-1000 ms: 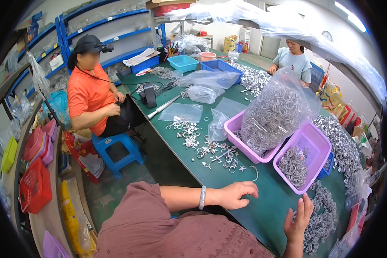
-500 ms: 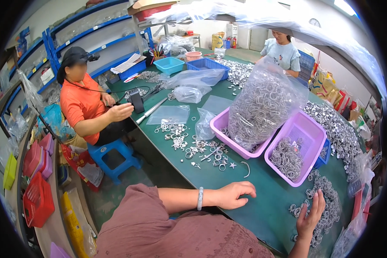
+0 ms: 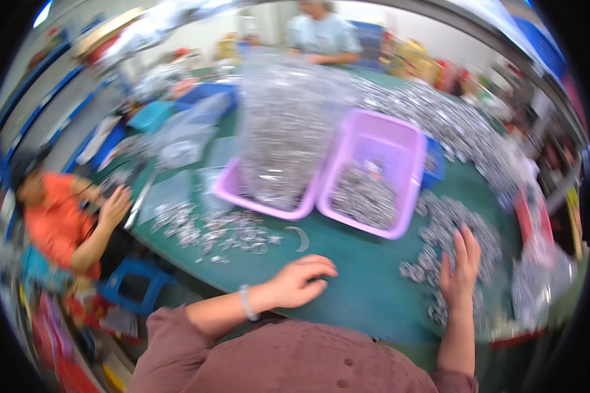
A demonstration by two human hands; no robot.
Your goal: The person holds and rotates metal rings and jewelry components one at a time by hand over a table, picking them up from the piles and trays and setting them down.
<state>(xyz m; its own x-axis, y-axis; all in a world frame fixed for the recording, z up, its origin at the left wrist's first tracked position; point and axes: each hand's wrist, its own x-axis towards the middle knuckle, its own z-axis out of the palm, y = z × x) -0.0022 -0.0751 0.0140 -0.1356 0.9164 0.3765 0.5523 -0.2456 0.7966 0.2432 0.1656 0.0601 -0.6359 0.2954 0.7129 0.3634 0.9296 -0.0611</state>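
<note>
My left hand [image 3: 303, 281] rests near the table's front edge with loosely stretched fingers and nothing visible in it. A curved silvery strip [image 3: 300, 239] lies just beyond it. My right hand [image 3: 461, 267] is spread over the loose pile of silvery rings [image 3: 475, 229], touching or hovering over them; I cannot tell which. Ahead stands a pink-purple basket [image 3: 308, 214] with a big clear bag of rings [image 3: 285, 131] in it. Beside that, a second purple basket [image 3: 410, 141] holds a heap of metal rings [image 3: 366, 196]. The picture is smeared by motion.
Small metal pieces [image 3: 233, 232] lie scattered on the green table [image 3: 360, 262]. Silvery parts [image 3: 432, 114] spread along the far right, with a plastic bag [image 3: 544, 278] at the right edge. A person in orange [image 3: 62, 223] sits left; another in light blue [image 3: 324, 36] is across.
My view has swung to the right, so the table and baskets appear shifted left. Both hands keep about the same pose. The person in orange has drawn their hands closer together around a dark object.
</note>
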